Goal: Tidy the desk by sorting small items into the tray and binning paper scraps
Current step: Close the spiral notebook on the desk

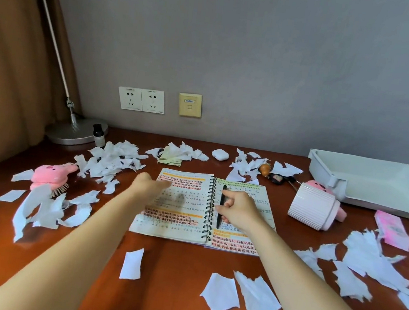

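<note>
Status: right hand [238, 213] is curled round the pen [223, 195], gripping its middle, over the notebook's [183, 218] right page, just beside the spiral. The pen's long axis runs near-to-far, parallel to the binding, with one end past the knuckles toward the wall and the other under the fingers. Can't tell which end is the tip. Left hand [151, 183] is blurred, fingers loose, holding nothing. Tray [378, 185] sits well off to the right hand's right. Paper scraps [220, 293] lie around both hands.
</note>
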The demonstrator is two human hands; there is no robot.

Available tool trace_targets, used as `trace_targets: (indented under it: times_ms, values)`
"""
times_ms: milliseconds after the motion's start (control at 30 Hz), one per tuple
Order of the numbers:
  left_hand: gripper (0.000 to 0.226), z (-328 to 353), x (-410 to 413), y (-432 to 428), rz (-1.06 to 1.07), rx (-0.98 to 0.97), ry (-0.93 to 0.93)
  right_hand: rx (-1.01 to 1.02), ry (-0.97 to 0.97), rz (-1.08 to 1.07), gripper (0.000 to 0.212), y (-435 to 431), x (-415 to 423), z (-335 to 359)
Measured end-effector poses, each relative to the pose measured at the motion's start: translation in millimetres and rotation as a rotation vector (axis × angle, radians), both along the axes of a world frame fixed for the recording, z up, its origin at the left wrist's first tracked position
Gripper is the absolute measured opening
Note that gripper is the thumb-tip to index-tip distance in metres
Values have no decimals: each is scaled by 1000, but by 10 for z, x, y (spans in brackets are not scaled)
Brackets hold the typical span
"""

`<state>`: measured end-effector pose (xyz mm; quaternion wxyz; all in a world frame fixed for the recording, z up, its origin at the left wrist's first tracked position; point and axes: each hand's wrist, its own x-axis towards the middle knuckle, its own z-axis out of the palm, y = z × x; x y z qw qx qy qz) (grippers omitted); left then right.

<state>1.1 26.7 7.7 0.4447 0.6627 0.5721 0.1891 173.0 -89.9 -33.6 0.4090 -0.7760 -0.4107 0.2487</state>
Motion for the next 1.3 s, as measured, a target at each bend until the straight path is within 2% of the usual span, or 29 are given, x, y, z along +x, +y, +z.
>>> trace_targets:
  times_ms: [67,133,333,533,733,900,933,1033,1100,1133,1233,1300]
  values:
    - [48,177,-45,56,18,-48,-95,13,26,0,63,4,13,-24]
    - [36,357,-58,64,-32,-24,-193,12,33,-2,62,24,28,-48]
    - [43,705,122,-209,-291,148,-263,39,53,29,61,97,49,-93]
    - [40,784,171,-236,-248,283,-287,14,49,31,59,265,-85,-72]
    - [38,720,167,-250,-263,310,-358,-18,71,64,55,383,-216,0]
    - [27,623,269,-346,-300,202,-393,-115,175,118,35,282,-120,239]
    - [24,621,304,-357,-303,207,-386,-97,191,80,39,260,-83,289]
    - [16,608,470,-456,-296,265,-344,140,447,-72,43,213,77,387]
    - [27,554,650,-567,-313,336,-212,265,608,-123,42,143,173,463]
    - [31,500,757,-628,-348,391,-101,279,603,-132,41,114,218,498]
    - [27,294,1035,-840,-442,513,219,172,336,-222,43,-6,328,540]
    - [32,146,1106,-909,-488,577,321,162,210,-189,28,-96,414,471]
